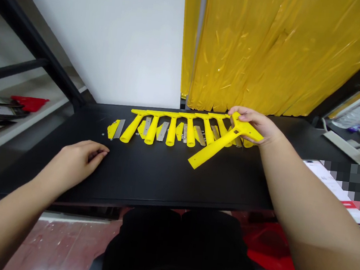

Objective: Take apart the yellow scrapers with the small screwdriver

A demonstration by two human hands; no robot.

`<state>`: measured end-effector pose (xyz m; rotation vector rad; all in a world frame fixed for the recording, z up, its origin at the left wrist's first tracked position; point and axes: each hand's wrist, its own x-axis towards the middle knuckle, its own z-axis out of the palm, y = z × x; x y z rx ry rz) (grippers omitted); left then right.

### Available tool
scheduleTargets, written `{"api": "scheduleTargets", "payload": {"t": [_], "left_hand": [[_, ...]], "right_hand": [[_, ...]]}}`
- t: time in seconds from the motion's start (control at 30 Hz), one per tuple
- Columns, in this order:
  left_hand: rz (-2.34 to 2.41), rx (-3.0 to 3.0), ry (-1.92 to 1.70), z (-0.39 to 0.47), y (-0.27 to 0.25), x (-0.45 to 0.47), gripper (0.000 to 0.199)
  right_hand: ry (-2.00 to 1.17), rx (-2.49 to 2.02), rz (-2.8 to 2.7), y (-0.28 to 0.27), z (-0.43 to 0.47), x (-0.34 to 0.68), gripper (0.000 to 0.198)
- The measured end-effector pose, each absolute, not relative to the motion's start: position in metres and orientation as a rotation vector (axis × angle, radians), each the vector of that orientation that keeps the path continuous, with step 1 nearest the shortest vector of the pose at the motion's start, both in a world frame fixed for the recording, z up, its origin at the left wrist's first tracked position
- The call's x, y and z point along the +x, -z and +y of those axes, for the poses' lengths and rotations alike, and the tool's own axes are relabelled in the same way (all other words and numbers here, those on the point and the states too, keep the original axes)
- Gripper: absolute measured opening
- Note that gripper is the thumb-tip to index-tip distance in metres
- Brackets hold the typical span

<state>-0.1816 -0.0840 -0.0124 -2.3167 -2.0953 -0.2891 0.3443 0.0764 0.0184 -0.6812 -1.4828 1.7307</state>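
Two bare forearms reach over a black tabletop (175, 178), with 12 o'clock straight ahead of the person. The right one comes in from 4 o'clock and slants towards 11, its wrist turned inward. At 1 o'clock the right hand (263, 126) is closed on the wide head of a yellow handle (216, 146), thumb over the near face and the other fingers mostly hidden behind. The handle's grip end points between 7 and 8 o'clock; whether that end touches the table cannot be told. It hides part of the far row.

The left forearm enters from 8 o'clock and points towards 1. The left hand (81, 158) is at 10 o'clock, low at the table, fingers loosely curled and thumb near the forefinger; whether anything sits inside is not visible. Nearest it are a yellow plate (112, 129) and, just beside that, a grey blade (120, 129).

From 11 to 1 o'clock runs a row of yellow handles (171, 132), wide heads away from the person, with more plates and blades lying between them. Yellow sheeting (257, 53) hangs beyond, towards 1.
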Motion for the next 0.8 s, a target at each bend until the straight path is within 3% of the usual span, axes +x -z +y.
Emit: {"api": "scheduleTargets", "payload": {"t": [0.33,0.57,0.8], "left_hand": [[-2.258,-2.042,0.307,-0.034,0.015,-0.19,0.041],[-2.23,-2.096,0.333,-0.016,0.038,-0.188,0.086],[-2.241,-2.264,0.134,0.029,0.046,-0.193,0.085]], "right_hand": [[-1.695,-0.754,-1.461,-0.019,0.075,0.344,0.032],[-1.665,-0.798,-1.458,-0.019,0.075,0.345,0.034],[-1.69,-0.729,-1.453,-0.021,0.072,0.341,0.032]]}}
